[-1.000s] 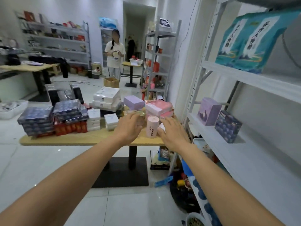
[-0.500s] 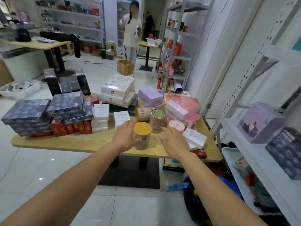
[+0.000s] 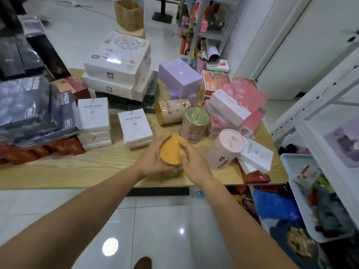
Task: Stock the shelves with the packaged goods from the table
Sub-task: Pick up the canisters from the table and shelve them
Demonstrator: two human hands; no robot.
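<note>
Bright, even indoor light; floor [image 3: 108, 247] glare, edges warped, slightly blurred.

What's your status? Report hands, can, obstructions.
Left hand, right hand both gripping orange-lidded can. Can upright, near table front. Pink canister close right, gold-topped can just behind.

Brown box [image 3: 129, 15] far back — blue bag [image 3: 275, 206] on glossy tiles [image 3: 155, 230]

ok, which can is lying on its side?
The beige can with its yellow lid facing left, behind the gold-topped can. That one, the pink canister and the held can stand on end.
</note>
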